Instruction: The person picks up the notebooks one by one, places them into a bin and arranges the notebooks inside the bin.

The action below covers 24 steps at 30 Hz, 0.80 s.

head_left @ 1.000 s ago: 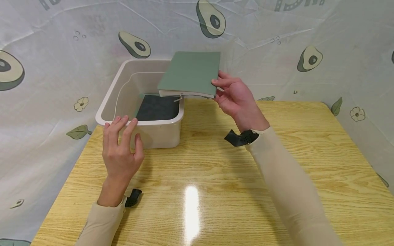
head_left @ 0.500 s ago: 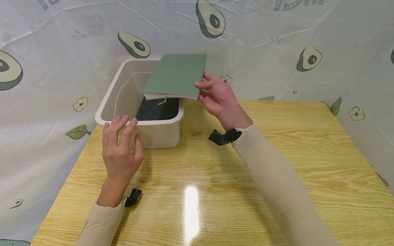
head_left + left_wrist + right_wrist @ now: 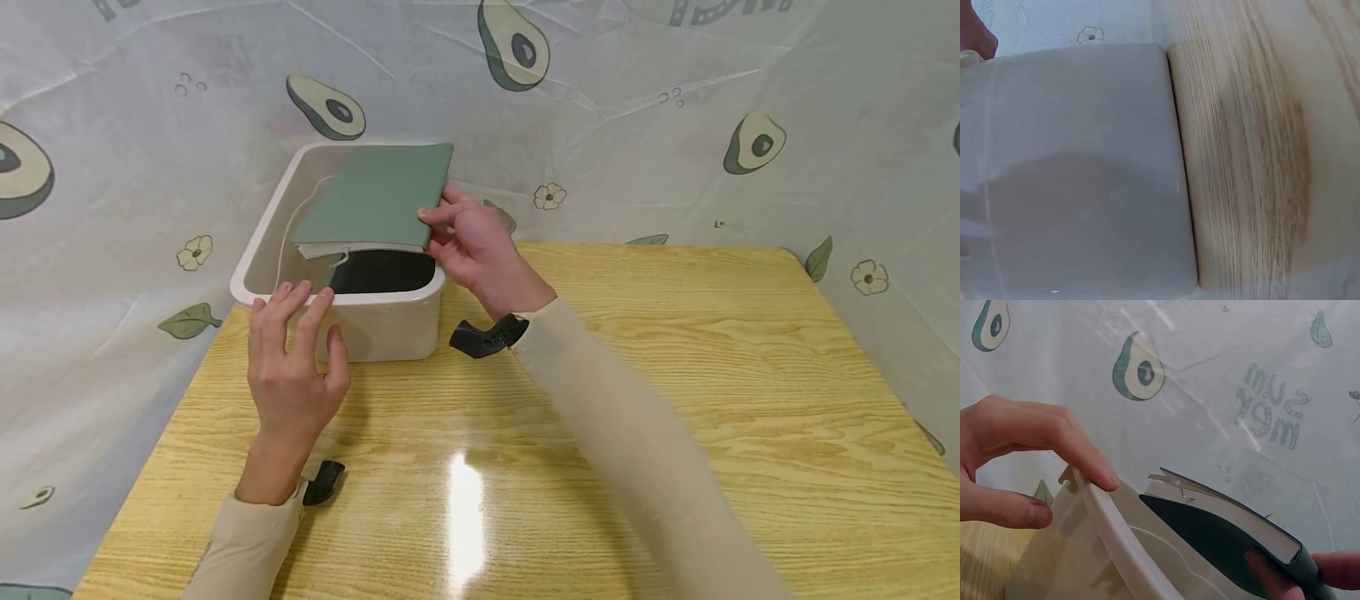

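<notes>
A green notebook (image 3: 378, 196) with white pages and a pale ribbon is held over the white plastic bin (image 3: 386, 329) by my right hand (image 3: 480, 242). The thumb lies on its cover and the other fingers are beneath its right edge. In the right wrist view the notebook (image 3: 1229, 540) tilts, its page edges showing above the bin's rim. My left hand (image 3: 296, 367) rests its fingertips on the bin's near rim, fingers fairly straight and thumb apart. A dark flat item (image 3: 386, 273) lies inside the bin, partly covered by the notebook; its kind cannot be made out.
The bin stands at the back left of the wooden table (image 3: 637, 400). Behind the table hangs a pale curtain (image 3: 622, 125) printed with avocados. Black straps (image 3: 491, 336) circle both wrists over beige sleeves.
My right hand has carried the notebook leftward and slightly down, from beside the bin's right edge to above its opening. The left hand stays at the near rim.
</notes>
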{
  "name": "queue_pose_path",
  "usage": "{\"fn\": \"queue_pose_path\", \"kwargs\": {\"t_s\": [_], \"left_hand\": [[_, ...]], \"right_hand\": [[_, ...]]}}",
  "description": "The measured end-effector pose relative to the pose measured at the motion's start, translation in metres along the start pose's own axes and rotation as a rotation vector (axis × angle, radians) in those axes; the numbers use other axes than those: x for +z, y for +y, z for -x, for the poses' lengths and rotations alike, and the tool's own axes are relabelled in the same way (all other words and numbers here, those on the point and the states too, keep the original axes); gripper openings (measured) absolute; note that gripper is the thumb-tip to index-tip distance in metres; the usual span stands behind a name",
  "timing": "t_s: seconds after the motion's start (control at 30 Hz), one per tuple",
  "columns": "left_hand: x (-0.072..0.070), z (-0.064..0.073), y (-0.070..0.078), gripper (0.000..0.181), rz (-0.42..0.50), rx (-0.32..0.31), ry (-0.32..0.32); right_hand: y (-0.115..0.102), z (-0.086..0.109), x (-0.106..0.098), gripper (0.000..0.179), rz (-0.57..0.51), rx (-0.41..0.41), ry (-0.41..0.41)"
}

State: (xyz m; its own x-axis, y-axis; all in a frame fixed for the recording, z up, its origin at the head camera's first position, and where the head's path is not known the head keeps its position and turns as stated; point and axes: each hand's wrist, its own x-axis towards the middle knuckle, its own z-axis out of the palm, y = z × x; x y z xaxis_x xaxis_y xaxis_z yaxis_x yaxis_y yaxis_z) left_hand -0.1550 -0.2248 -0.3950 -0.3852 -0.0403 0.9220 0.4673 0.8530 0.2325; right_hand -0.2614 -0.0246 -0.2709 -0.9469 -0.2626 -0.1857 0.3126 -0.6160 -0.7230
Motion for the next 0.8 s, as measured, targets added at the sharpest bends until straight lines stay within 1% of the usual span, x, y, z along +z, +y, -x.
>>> {"fn": "queue_pose_path", "kwargs": {"t_s": [0.23,0.43,0.8], "left_hand": [[0.0011,0.0001,0.0008,0.039,0.000,0.014,0.017],[0.0003,-0.0006,0.0019,0.038,0.000,0.000,0.028],[0.0011,-0.0025,0.0025,0.037,0.008,0.001,0.046]], "right_hand": [[0.0026,-0.0032,0.0038,0.059,0.017,0.002,0.008],[0.0031,-0.0048,0.0043,0.060,0.036,0.010,0.004],[0.0027,-0.0052,0.0047,0.064,0.077,-0.005,0.007]]}}
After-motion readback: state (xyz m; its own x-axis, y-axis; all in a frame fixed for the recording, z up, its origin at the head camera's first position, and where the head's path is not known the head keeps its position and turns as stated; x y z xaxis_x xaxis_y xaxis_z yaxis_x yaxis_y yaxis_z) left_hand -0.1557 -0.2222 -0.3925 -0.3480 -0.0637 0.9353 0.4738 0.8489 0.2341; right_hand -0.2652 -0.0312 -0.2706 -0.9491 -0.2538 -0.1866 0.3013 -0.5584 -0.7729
